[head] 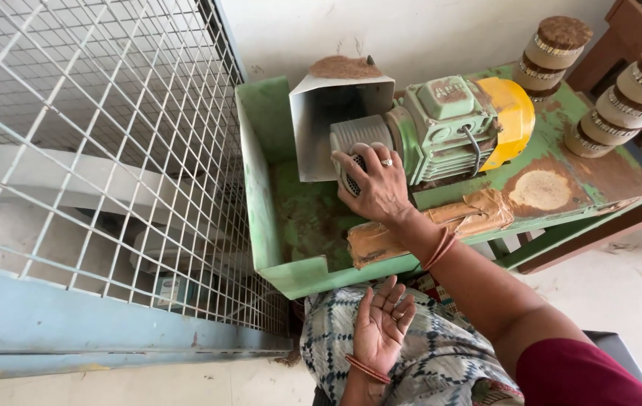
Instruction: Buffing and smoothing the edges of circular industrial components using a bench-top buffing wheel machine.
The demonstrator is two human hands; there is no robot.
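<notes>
My right hand (377, 184) reaches forward and presses a round perforated metal piece (351, 179) against the grinding end of a green machine (441, 128) with a yellow end cap. A ring shows on one finger and bangles on the wrist. My left hand (382, 323) rests palm up and empty in my lap on patterned cloth, fingers apart. A metal chute (332, 113) topped with brown powder stands just behind the right hand.
The machine sits on a green metal bench (291, 274) with a sunken tray at the left. Two stacks of round discs (550, 53) stand at the back right. A wire mesh panel (103, 135) fills the left side. Brown tape pads the bench's front edge.
</notes>
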